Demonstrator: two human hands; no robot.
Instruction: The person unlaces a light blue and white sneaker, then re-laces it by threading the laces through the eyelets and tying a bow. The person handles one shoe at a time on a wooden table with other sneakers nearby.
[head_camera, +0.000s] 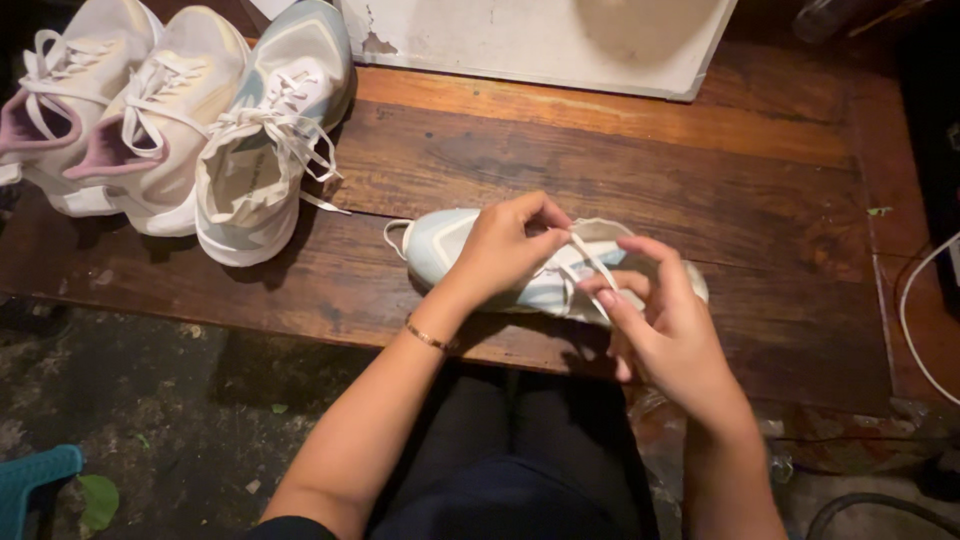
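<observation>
A white and pale blue sneaker (440, 245) lies on its side on the dark wooden table (700, 200), heel to the left. My left hand (505, 250) rests over its middle and pinches a white shoelace (592, 262) near the eyelets. My right hand (665, 325) is just right of it, fingers curled around the same lace over the toe end. Most of the sneaker's upper is hidden by both hands.
Three more sneakers stand at the table's back left: a white and blue one (270, 140) and two cream ones with pink lining (165, 110), (65, 95). A white board (540, 40) lies at the back. A white cable (915, 310) hangs at right. A teal stool corner (35, 480) is below left.
</observation>
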